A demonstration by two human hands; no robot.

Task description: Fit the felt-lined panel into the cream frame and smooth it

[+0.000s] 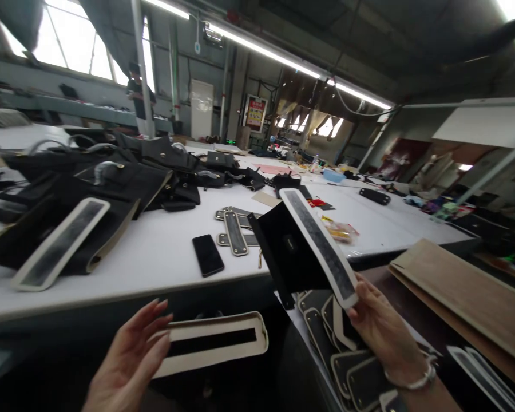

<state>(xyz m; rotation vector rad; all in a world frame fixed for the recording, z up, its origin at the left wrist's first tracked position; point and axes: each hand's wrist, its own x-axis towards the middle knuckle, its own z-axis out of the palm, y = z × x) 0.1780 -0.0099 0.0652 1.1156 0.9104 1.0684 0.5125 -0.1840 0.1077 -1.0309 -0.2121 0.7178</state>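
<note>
My right hand (380, 332) is closed on the near end of a long cream-edged black strip (320, 246), held tilted up over a black bag panel (285, 252). My left hand (129, 355) has its fingers stretched out, resting against the left end of a cream frame piece with a long slot (217, 343). Below my right hand lies a fanned stack of similar black, cream-edged strips (347, 355).
A black phone (208, 254) lies on the white table (163, 252), with more strips (235, 229) beside it. Black bags (124, 171) pile at the left, another strip (60, 243) on them. Brown boards (467, 292) lie at the right. A person (138, 91) stands far back.
</note>
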